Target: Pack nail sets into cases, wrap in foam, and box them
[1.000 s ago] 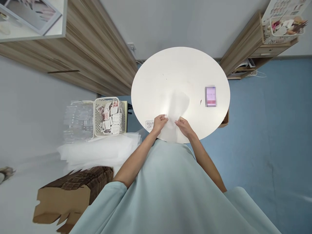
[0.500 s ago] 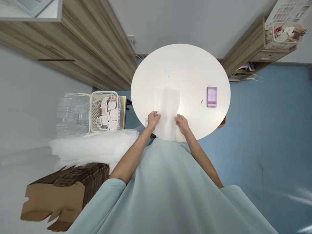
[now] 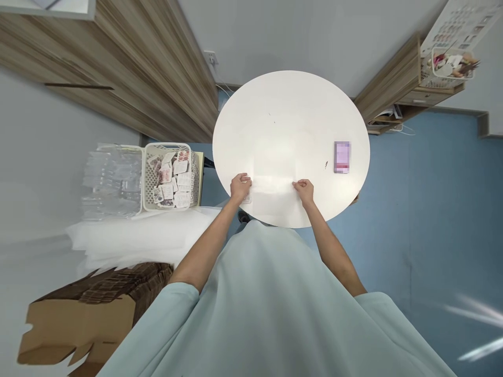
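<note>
- Left hand (image 3: 240, 188): fingertips pinched on the left edge of a thin sheet (image 3: 274, 201), partly hiding a clear pack (image 3: 247, 198) near the table's (image 3: 291, 94) rim
- Right hand (image 3: 304, 191): thumb and fingers pinched on the right edge
- The 2 hands are wider apart than a moment ago; the sheet looks flatter, apparently spread out
- White tabletop runs beyond it and towards the phone (image 3: 342, 156)
</note>
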Tool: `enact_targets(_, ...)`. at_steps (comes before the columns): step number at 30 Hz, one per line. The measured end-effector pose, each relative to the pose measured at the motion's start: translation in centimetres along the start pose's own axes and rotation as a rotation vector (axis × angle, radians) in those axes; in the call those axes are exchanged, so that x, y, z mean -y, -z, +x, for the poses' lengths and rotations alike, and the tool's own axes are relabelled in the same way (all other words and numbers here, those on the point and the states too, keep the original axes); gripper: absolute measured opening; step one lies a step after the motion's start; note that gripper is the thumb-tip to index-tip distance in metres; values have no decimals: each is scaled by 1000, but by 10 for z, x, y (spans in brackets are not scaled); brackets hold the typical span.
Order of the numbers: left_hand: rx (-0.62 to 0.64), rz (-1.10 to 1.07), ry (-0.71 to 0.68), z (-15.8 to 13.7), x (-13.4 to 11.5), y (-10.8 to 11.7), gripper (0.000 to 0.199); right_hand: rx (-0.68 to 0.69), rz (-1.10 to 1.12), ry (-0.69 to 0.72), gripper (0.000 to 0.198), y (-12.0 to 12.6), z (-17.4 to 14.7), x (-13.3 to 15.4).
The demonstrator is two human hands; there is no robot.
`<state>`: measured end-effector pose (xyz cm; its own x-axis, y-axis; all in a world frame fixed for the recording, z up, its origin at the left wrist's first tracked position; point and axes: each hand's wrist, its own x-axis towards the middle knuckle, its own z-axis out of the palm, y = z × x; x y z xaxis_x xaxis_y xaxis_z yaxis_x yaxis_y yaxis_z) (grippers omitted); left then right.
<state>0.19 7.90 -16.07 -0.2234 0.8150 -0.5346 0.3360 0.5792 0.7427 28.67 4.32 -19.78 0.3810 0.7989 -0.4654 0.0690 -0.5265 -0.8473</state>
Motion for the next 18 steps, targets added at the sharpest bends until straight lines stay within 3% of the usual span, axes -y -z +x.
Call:
enact_targets(4, 18, 264, -249, -6, 14, 31, 42, -44, -101, 5, 40, 0, 6, -4)
enact_targets(8, 171, 509, -467, -16, 37, 58, 50, -96, -162, 30, 32, 0, 12, -3)
enact_targets(12, 310, 637, -533, -23, 56, 69, 64, -121, -237, 41, 26, 0, 13, 3)
enact_targets(18, 328, 660, -564, -32, 56, 67, 68, -137, -312, 43, 25, 3, 4, 9)
